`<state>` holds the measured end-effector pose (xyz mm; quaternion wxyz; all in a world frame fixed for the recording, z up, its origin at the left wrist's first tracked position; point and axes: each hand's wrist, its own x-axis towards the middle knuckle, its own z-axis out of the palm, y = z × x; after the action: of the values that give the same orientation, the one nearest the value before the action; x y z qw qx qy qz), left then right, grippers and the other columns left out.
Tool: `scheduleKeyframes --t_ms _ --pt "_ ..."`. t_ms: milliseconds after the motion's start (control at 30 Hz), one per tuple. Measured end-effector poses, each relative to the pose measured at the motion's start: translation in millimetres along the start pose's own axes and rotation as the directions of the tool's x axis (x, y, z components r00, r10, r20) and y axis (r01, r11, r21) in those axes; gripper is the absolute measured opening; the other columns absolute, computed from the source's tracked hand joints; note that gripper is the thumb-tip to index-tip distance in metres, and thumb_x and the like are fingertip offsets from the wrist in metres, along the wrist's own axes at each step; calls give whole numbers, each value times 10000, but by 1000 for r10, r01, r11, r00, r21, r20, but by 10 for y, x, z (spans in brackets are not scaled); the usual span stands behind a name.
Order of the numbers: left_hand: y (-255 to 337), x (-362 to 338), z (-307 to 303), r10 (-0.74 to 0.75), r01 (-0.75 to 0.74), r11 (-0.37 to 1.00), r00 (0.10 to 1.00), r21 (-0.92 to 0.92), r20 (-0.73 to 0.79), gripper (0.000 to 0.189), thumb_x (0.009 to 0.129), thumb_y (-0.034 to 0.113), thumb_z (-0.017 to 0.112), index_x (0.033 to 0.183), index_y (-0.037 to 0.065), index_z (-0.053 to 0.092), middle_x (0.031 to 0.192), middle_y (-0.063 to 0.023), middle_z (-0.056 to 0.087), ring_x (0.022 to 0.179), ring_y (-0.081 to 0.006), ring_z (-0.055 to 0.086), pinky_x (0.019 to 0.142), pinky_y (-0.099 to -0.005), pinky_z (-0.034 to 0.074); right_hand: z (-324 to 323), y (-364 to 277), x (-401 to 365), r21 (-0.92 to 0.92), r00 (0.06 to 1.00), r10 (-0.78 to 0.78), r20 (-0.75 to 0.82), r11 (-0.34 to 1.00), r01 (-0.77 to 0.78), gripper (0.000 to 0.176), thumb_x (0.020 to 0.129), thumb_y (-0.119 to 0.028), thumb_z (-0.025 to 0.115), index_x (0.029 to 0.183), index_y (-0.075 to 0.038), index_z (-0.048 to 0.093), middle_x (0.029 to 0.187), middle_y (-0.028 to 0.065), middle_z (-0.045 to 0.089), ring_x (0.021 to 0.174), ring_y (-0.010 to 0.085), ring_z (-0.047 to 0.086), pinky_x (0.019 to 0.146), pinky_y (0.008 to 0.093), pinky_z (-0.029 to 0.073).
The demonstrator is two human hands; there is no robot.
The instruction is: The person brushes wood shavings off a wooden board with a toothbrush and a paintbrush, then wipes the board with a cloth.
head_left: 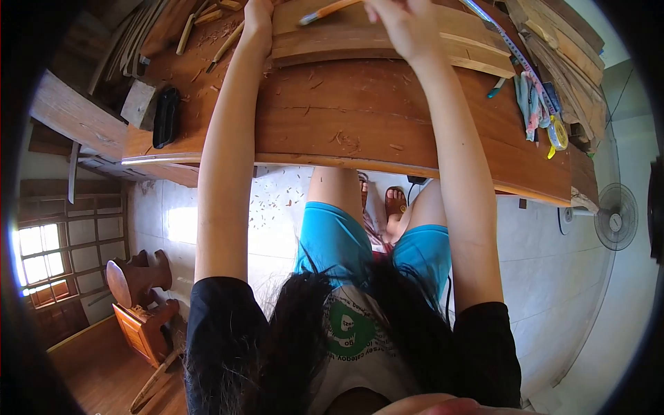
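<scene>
My right hand [408, 24] is over the curved wooden board [332, 47], its fingers partly cut off by the top edge and slightly blurred. It looks closed around the orange wooden handle of a paintbrush [330, 11], whose pale tip points left above the board. My left hand [259, 24] rests at the board's left end; its fingers run out of the picture, so their grip is hidden. Just left of that hand lies a slim wooden-handled carving tool [226, 47] on the wooden table [332, 104].
Wood shavings [346, 142] are scattered on the table and floor. At left are a black case [166, 117] and a wood block [140, 104]. To the right lie a tape measure [557, 133], a cloth [529, 104] and stacked planks [564, 59]. A fan [615, 218] stands beyond.
</scene>
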<state>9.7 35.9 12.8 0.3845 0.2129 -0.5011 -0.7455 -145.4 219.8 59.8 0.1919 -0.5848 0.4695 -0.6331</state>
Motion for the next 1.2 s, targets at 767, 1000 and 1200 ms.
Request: scheduleKeyframes --t_ms 767,1000,1200 --pt "82 -124 105 -70 70 997 997 25 -12 596 965 568 404 1168 50 619 1062 -125 659 963 -275 646 886 -409 514 -8 -114 -8 -168 983 0 -184 985 -31 300 981 -262 609 913 7 723 610 45 664 573 90 582 538 251 443" --pt "35 5 15 -26 26 999 1000 34 -6 595 962 567 424 1171 50 631 1057 -95 665 987 -249 635 900 -393 507 -839 -45 -17 -719 681 -416 -602 654 -236 338 932 -288 645 880 43 685 676 210 664 631 345 671 585 416 497" --pt "15 19 4 -19 20 998 1000 56 -24 599 961 575 427 1164 49 632 1054 -92 665 994 -246 635 895 -393 507 -676 -96 -60 -800 828 -316 -463 551 -237 310 881 -297 694 857 11 713 804 232 683 745 387 675 659 434 511"
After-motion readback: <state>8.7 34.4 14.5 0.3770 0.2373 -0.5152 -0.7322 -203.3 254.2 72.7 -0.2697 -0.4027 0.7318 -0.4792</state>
